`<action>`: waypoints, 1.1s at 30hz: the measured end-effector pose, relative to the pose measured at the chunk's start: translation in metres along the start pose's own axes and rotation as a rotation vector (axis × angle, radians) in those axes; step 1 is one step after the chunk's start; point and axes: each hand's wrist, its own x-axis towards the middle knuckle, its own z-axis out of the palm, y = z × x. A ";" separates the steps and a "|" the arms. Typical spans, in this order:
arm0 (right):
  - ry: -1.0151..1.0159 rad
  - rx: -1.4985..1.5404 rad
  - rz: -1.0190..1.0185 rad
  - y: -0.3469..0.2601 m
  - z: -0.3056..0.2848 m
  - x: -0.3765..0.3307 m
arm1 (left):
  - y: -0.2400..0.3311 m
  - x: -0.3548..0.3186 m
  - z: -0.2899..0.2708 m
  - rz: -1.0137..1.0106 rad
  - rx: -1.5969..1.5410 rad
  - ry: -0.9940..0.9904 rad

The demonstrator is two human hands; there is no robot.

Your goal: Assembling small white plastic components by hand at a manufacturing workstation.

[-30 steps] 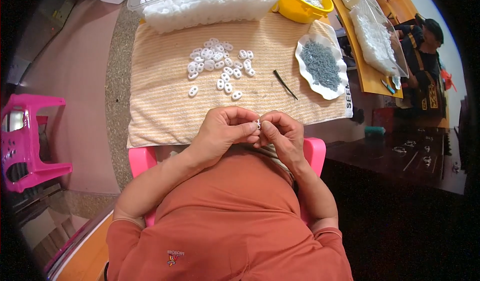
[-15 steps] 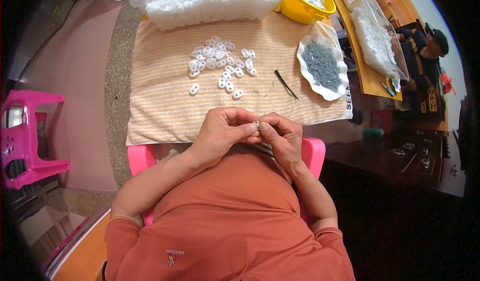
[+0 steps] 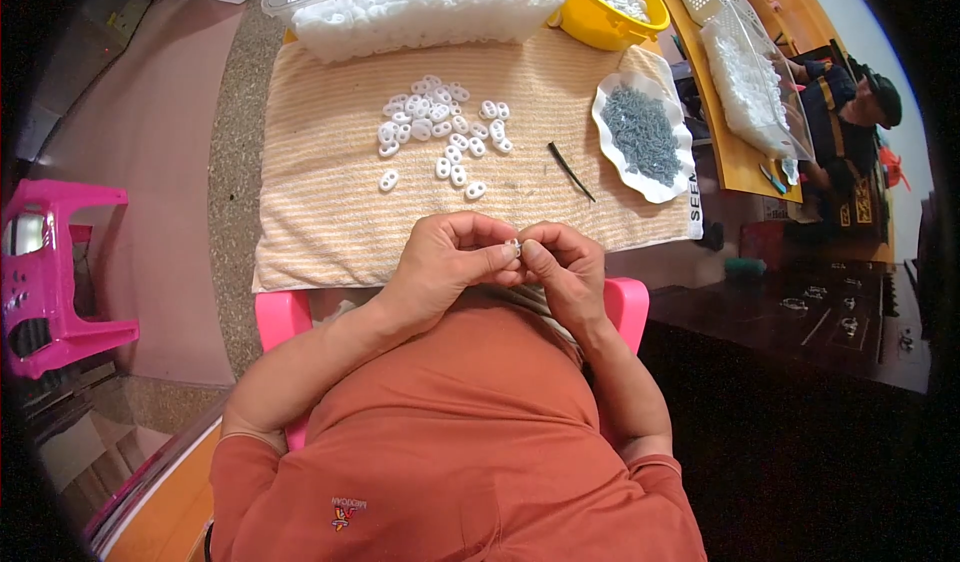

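Just past my belly, at the towel's near edge, both hands meet with their fingertips pinched together. My left hand [image 3: 450, 262] grips a small white plastic piece [image 3: 515, 246], mostly covered by the fingers. Against its other side press the thumb and fingers of my right hand [image 3: 565, 270]; anything else inside that pinch is hidden. Beyond them, a loose cluster of white oval two-hole plastic pieces [image 3: 422, 127] lies on the striped towel [image 3: 325, 172]. To the right are a thin black stick [image 3: 571, 171] and a white wavy-rimmed plate [image 3: 606, 112] heaped with small grey pin-like parts [image 3: 643, 134].
A clear bin [image 3: 410, 40] full of white pieces stands at the far edge, beside a yellow basin [image 3: 600, 30]. Far right, a person [image 3: 845, 112] sits by another table with a clear bin [image 3: 798, 127] and a blue-handled tool [image 3: 772, 179]. A pink stool [image 3: 75, 200] stands left.
The fingertips have shifted slightly around the white piece, and a bit more of it shows. The loose pieces on the towel have not moved.
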 end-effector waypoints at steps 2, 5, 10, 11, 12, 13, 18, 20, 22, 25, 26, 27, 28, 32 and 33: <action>0.014 0.018 0.033 -0.002 0.002 -0.001 | 0.000 0.000 0.000 -0.003 0.009 0.000; 0.003 -0.030 0.032 -0.004 0.001 -0.001 | 0.002 -0.001 0.001 -0.026 0.001 0.003; 0.019 -0.100 0.042 -0.005 0.002 -0.002 | -0.001 -0.001 -0.001 -0.034 -0.016 -0.008; 0.019 -0.100 0.042 -0.005 0.003 -0.002 | -0.001 -0.002 0.000 -0.033 -0.017 -0.008; 0.013 -0.127 0.022 -0.005 0.003 -0.002 | 0.000 -0.002 0.000 -0.034 -0.019 -0.003; 0.008 -0.154 0.003 -0.005 0.003 -0.002 | 0.000 -0.002 0.000 -0.035 -0.022 0.001; 0.026 -0.227 -0.009 -0.005 0.004 -0.002 | -0.001 -0.003 0.001 -0.036 -0.012 0.008; 0.020 -0.224 0.001 -0.005 0.005 -0.003 | -0.002 -0.003 0.000 -0.030 -0.015 0.009; 0.018 -0.152 0.021 -0.004 0.007 -0.003 | -0.003 -0.004 0.001 -0.012 0.027 0.020; 0.011 -0.128 0.017 -0.001 0.006 -0.003 | -0.003 -0.004 0.001 -0.001 0.038 0.024; 0.010 -0.128 0.018 -0.001 0.007 -0.003 | -0.004 -0.004 0.001 -0.001 0.037 0.024; 0.021 -0.137 0.007 0.000 0.007 -0.003 | -0.005 -0.004 0.001 0.012 0.059 0.031; 0.032 -0.146 -0.004 0.001 0.008 -0.003 | -0.005 -0.004 0.001 0.025 0.080 0.037; 0.028 -0.143 -0.009 0.001 0.008 -0.004 | -0.006 -0.004 0.000 0.035 0.089 0.038; 0.047 -0.143 -0.005 0.001 0.009 -0.004 | -0.007 -0.003 0.000 0.036 0.077 0.038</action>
